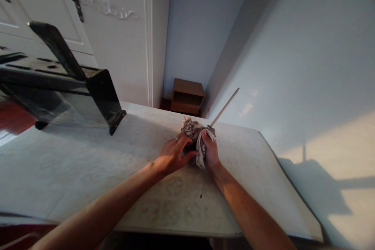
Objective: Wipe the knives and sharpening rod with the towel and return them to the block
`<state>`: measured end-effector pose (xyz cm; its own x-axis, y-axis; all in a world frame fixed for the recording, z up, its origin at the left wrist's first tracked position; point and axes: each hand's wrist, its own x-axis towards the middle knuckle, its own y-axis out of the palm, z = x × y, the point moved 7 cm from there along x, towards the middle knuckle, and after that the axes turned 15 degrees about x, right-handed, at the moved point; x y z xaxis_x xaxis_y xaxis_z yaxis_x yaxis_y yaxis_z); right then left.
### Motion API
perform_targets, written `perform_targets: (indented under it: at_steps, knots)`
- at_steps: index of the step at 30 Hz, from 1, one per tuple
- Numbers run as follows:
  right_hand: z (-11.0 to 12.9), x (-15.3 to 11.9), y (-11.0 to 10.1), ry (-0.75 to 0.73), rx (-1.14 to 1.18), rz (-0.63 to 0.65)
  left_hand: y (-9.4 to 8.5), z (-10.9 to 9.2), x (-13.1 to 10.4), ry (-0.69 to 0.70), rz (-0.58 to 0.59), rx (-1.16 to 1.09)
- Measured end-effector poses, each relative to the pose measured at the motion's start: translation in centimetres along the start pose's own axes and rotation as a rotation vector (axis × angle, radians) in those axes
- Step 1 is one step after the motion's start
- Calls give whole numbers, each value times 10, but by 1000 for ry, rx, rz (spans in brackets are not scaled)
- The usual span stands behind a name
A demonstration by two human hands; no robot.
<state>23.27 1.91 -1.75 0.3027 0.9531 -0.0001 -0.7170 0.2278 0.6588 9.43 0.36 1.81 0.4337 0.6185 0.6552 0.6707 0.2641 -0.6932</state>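
A crumpled patterned cloth (191,126), brown and grey with a pale edge, is bunched between my hands just above the white table. My right hand (210,149) is closed round its right side, thumb on top. From the cloth a long thin pale piece (225,107) sticks out up and to the right; whether it is a rod or a blade seen edge-on, I cannot tell. My left hand (175,153), with a ring on one finger, grips the cloth's left side, thumb and fingers bent around a dark part. What lies inside the folds is hidden.
On the left of the white tabletop (146,144) stands a black slotted rack (102,90) with a black handle (58,49) rising from it. A small brown speck (201,195) lies near the front edge. White cabinet doors, a brown wooden box (187,90) and a wall lie beyond.
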Motion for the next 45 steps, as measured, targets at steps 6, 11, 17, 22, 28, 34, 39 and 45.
perform_targets:
  at_steps: [6, 11, 17, 22, 28, 34, 39, 45]
  knots:
    - [-8, 1, -2, 34, 86, 40, 18, 21, 1, -232, 241, 57]
    - [-8, -1, -1, 62, 111, 40, 17, 16, 5, -190, 258, -76]
    - [-7, -1, -1, 53, 117, 42, 20, 17, 7, -223, 287, -182]
    - [-6, 1, -2, 78, 124, 30, 20, 19, 8, -240, 291, -145]
    - [-5, 2, 1, 150, 167, 38, 14, 16, 7, -198, 287, 37]
    - [-5, -1, 8, 195, 166, 49, 7, 14, 7, -225, 263, 122]
    - [-8, -2, 5, 190, 134, 51, 4, 17, 8, -204, 222, 212]
    - [-11, -3, 6, 227, 137, 75, -10, 8, 7, 44, 16, 371]
